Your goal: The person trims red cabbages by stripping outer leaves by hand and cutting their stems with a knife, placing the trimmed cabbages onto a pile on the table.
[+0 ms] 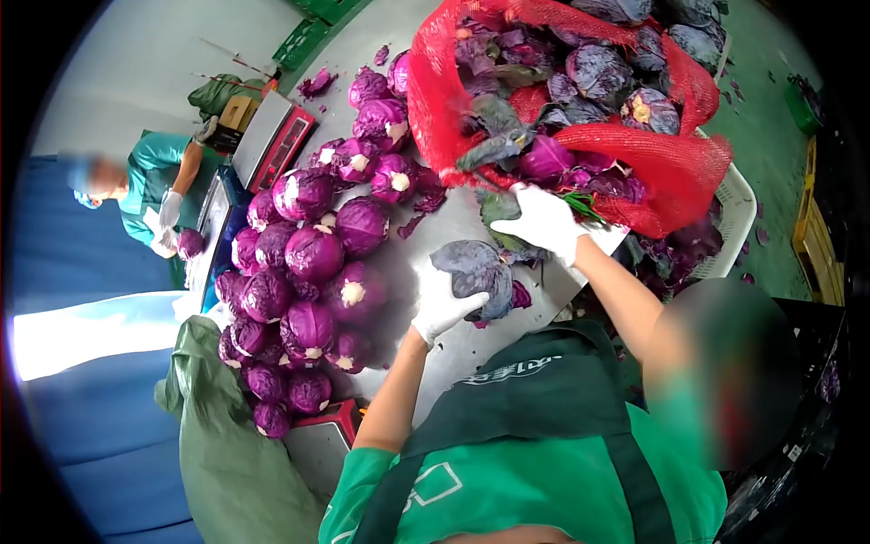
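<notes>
My left hand [444, 306], in a white glove, is wrapped round a red cabbage [480, 272] that still wears dull, bluish outer leaves. It rests on or just above the metal table [412, 317]; which one I cannot tell. Just beyond it my right hand [544, 222], also gloved, is closed over a dark green cabbage leaf [497, 210], with the fingertips partly hidden. Past that hand lies an open red mesh sack [652, 168] holding unpeeled cabbages [598, 72] and loose leaves. A pile of shiny, peeled purple cabbages [314, 254] sits to the left.
A white crate [739, 208] with leaf scraps stands at the right. Red-edged scales [279, 136] are at the far left of the table. Across it, a person [163, 177] in green with white gloves handles a cabbage. Green cloth [213, 417] hangs at the near left.
</notes>
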Motion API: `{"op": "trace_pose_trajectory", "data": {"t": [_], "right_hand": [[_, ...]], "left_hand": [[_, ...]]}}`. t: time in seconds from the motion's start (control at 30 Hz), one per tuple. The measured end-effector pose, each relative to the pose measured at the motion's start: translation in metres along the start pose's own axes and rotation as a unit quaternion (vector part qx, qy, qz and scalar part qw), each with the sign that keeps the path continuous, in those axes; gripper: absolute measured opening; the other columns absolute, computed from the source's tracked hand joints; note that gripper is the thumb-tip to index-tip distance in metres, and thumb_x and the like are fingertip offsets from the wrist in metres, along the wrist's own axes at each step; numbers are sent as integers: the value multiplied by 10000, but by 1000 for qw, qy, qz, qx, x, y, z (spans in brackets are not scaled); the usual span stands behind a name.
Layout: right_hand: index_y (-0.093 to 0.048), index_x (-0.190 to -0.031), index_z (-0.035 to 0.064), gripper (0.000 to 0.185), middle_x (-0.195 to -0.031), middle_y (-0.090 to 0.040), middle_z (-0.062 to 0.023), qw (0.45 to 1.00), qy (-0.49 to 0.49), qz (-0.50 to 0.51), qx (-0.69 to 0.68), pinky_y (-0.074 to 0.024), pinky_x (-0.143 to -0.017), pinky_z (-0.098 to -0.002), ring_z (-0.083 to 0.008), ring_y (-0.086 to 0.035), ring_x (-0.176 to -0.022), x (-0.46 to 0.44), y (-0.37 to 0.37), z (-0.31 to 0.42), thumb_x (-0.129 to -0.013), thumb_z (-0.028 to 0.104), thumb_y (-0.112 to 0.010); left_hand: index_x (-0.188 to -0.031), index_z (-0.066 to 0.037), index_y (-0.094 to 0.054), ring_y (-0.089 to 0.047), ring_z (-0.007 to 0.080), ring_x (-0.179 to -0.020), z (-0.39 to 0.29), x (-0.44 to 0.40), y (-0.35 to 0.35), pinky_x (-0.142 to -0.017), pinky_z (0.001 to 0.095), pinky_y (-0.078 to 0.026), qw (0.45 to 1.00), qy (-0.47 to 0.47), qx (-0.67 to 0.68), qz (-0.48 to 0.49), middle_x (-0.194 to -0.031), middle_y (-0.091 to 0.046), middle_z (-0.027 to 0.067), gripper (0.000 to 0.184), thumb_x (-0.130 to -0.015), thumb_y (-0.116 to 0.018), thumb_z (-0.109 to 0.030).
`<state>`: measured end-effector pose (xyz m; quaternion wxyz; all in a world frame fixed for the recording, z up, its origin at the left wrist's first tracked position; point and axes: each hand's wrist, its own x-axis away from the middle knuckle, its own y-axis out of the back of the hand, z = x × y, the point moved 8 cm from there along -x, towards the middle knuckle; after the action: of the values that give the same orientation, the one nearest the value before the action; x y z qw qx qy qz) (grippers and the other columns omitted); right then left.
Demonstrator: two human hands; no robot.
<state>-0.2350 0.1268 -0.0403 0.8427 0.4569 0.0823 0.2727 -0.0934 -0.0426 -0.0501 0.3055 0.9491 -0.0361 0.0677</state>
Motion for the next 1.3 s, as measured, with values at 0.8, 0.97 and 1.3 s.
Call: {"op": "trace_pose_trajectory", "data": {"t": [0.8,0.97,1.3], "right_hand": [[-499,-1026,52,156,-743,-601,-190,998,14,9,-62,-515,-598,-465,-376,-630,-687,141,-28,35,-988,202,-482],[-491,-1003,48,162,-732,-607,-181,998,27,43,-38,-509,-539,-441,-363,-615,-604,129,-32,36,-991,209,-471],[-483,-1164,-61,308,-877,-664,-268,984,86,159,-1,-531,-663,-501,-425,-671,-757,104,-83,16,-904,80,-398]], "left_hand": [[-1469,-23,-293,-516,210,-1223,8,-2,-2,-1041,356,-433,930,126,346,-3,-1346,-494,115,747,-846,-705,-25],[-1414,-47,-369,-507,211,-1232,-9,-5,2,-1054,379,-421,936,108,336,-16,-1340,-488,99,717,-810,-755,-42],[-1323,-11,-468,-492,271,-1188,-32,-15,3,-1033,402,-409,986,38,161,-18,-1273,-486,140,765,-685,-848,-197]]}}
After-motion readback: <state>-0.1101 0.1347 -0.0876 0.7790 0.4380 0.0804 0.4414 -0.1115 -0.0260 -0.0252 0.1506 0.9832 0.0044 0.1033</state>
